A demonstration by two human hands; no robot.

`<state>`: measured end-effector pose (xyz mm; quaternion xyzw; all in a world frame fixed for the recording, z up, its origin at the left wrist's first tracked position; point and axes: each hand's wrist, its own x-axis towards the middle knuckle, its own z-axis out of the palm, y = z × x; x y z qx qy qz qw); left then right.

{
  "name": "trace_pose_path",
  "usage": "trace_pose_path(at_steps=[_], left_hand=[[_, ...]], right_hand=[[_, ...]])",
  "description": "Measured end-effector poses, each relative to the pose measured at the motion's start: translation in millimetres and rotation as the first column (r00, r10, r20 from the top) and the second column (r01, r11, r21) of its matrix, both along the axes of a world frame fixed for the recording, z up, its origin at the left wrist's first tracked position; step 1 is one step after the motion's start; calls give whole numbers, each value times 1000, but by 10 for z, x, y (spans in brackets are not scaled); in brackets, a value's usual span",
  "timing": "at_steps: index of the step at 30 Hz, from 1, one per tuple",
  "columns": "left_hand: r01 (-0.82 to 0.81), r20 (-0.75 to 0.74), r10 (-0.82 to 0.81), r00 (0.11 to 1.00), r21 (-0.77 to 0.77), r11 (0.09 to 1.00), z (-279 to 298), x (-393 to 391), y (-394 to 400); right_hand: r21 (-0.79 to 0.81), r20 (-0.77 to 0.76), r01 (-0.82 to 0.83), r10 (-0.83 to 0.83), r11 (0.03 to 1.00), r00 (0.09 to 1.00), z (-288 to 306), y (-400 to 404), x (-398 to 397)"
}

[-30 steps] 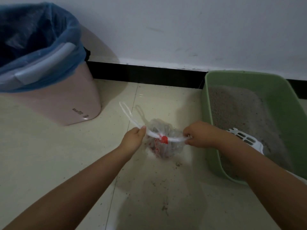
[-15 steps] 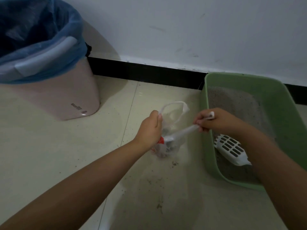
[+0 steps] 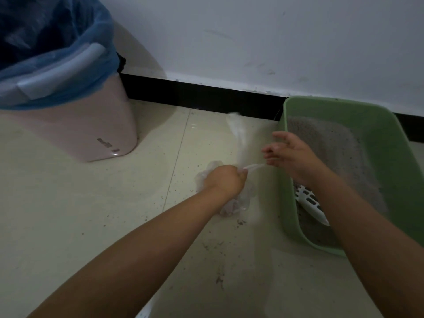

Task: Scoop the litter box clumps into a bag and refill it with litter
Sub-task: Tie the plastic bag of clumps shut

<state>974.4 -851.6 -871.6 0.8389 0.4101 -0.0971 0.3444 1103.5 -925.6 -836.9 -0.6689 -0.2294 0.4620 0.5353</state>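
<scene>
Right hand (image 3: 290,152) had let go of the bag (image 3: 238,203) handle, fingers spread; left hand (image 3: 226,180) stayed clenched on the neck. Knot probably unfinished.

thin clear plastic bag (image 3: 246,200), glossy floor tiles (image 3: 68,203), granular grey litter (image 3: 332,145)

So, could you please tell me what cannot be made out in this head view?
- Plastic bag: knot hidden under the left hand; the handle is motion-blurred.
- White scoop: handle covered by the right forearm.
- Bin: inside dark, cut off by the left edge.
- Right hand: fingers blurred.
</scene>
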Motion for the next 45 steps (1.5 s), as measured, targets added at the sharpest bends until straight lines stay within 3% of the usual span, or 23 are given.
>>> trace_pose_path(at_steps=[2,5,10,12,15,19,23,25,27,29,32,34,36,38,39,42,45], left_hand=[[-29,43,33,999,-88,996,16,-10,35],[-4,96,27,995,-231,973,36,-47,82],[55,196,36,980,-443,895,110,-114,157],[21,228,119,966,-532,847,146,-169,245],[-21,253,225,941,-619,785,160,-317,400],[1,232,282,931,-774,633,160,-449,512],[-71,176,485,857,-891,449,144,-424,535],[-107,138,635,760,-937,332,117,-423,525],[-145,110,745,658,-952,268,68,-434,514],[-189,131,762,634,-930,316,33,-447,506],[-230,179,724,666,-874,428,7,-462,488],[-207,219,655,723,-836,508,28,-470,485],[-146,281,499,820,-740,656,60,-484,494],[-57,323,323,889,-623,780,74,-491,510],[-11,330,240,913,-568,823,85,-494,507],[133,336,46,941,-489,862,125,-490,453],[202,366,-25,930,-453,868,146,-475,413]], right_hand=[[-227,243,-174,228,958,943,-46,-43,8],[-469,415,-332,536,818,735,-96,-74,-47],[-610,561,-307,671,731,484,-89,-34,-73],[-608,574,-327,685,724,449,-9,-23,-42],[-546,603,-336,639,767,477,189,-33,28],[-301,535,-358,467,884,704,421,-76,-42],[-30,132,-285,286,958,949,337,-38,-193],[31,-114,-199,202,979,973,221,-24,-234],[-42,-267,-196,178,980,947,50,-48,-275],[-239,-274,-256,188,937,943,-120,-66,-311],[-492,-138,-276,239,825,961,-263,-74,-308],[-594,-51,-278,309,755,950,-273,-57,-270],[-674,80,-254,410,694,909,-260,-34,-240],[-670,249,-179,445,721,860,-244,-23,-255],[-613,350,-126,412,780,841,-264,-27,-256],[-351,519,-141,318,926,793,-227,-19,-294],[-419,540,-361,548,833,638,-255,13,-361]])
